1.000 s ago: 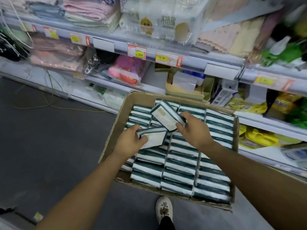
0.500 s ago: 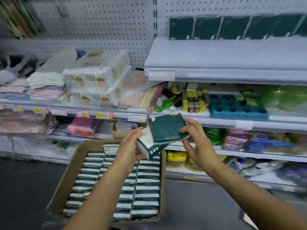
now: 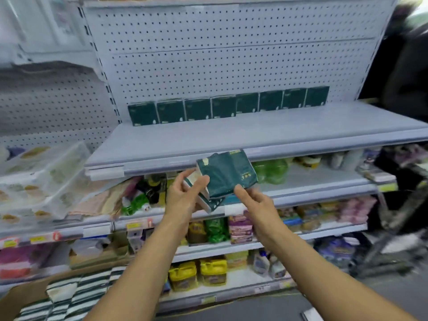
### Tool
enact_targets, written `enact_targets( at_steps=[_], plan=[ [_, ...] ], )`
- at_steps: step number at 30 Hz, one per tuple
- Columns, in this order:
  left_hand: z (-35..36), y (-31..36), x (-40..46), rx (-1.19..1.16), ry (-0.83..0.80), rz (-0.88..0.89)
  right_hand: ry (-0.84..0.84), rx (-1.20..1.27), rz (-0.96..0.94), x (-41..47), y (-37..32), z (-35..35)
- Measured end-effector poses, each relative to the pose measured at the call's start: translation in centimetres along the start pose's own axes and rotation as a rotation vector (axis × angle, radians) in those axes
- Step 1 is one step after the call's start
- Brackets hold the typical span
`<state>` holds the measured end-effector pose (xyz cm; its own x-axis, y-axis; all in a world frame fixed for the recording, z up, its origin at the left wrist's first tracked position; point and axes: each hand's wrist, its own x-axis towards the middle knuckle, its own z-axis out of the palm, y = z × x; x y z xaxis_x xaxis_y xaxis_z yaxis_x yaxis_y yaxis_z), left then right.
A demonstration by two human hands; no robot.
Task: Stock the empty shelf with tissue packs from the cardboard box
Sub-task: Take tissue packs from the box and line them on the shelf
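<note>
Tissue packs (image 3: 225,173) are gripped between both hands: the left hand (image 3: 183,197) curls around the lower packs, and the right hand (image 3: 252,202) pinches the top pack's near edge. Directly above the hands is the shelf (image 3: 254,133), with a row of packs (image 3: 228,105) standing at its back. Below the left forearm lies the cardboard box (image 3: 20,295).
</note>
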<state>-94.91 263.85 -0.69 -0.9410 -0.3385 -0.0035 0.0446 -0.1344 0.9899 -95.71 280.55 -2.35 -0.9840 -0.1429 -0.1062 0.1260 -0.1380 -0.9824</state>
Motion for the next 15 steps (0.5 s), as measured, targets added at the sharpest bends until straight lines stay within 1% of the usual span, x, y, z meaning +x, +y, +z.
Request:
enact_targets(
  at_steps=[4, 9, 10, 12, 15],
  plan=[
    [4.7, 1.7, 2.3, 0.047, -0.054, 0.060, 0.144, 0.266, -0.018, 2.7, -3.6, -1.8],
    [8.4, 2.9, 7.2, 0.036, -0.076, 0.089, 0.272, 0.413, -0.099, 7.7, -8.0, -5.4],
    [9.0, 3.3, 8.5, 0.062, -0.075, 0.110, 0.294, 0.407, -0.126, 9.0, -9.0, -6.4],
    [10.0, 4.0, 11.4, 0.099, -0.067, 0.155, 0.353, 0.307, -0.188, 11.8, -11.1, -8.4],
    [11.2, 4.7, 16.2, 0.119, -0.062, 0.182, 0.450, -0.019, -0.329, 16.3, -13.7, -11.1]
  ],
)
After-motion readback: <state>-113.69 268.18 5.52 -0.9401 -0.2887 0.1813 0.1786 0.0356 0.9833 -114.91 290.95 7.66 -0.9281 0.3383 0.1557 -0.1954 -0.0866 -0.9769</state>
